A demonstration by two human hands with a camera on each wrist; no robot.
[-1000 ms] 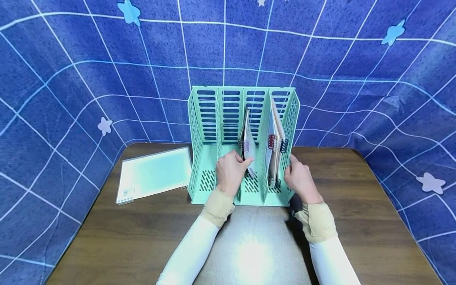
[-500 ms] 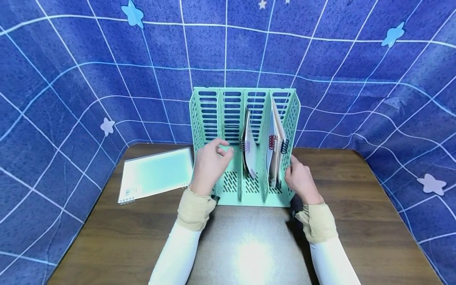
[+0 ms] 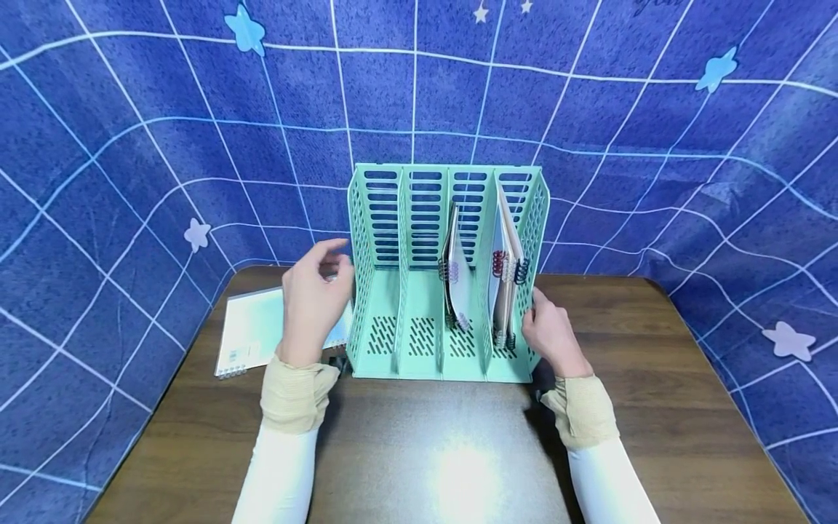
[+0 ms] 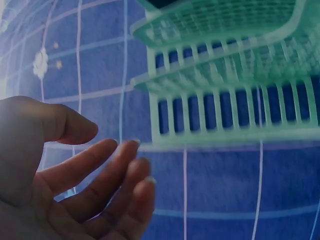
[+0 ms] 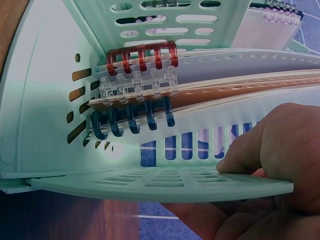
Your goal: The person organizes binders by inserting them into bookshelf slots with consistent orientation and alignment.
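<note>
A mint green file rack [image 3: 419,364] with upright dividers stands at the middle of the table. My right hand [image 3: 552,331] grips its right side panel; in the right wrist view the thumb [image 5: 242,150] lies over the inner face, fingers beneath. Ring-bound notebooks [image 5: 135,120] with red, clear and dark blue rings stand in the rightmost slot. In the slot beside it, thinner notebooks [image 3: 461,276] lean against a divider. My left hand [image 3: 310,306] holds nothing, fingers loosely bent. It hovers over a pale green spiral notebook [image 3: 255,331] lying left of the rack and hides part of it.
The brown wooden table [image 3: 190,451] carries a bright glare spot in front of the rack. Right behind the rack hangs a blue cloth [image 3: 301,87] with white lines and stars. The two left slots of the rack [image 4: 215,75] hold no notebooks.
My left hand has let go of the notebooks in the rack and moved left, out over the notebook on the table. The right hand stays on the side panel.
</note>
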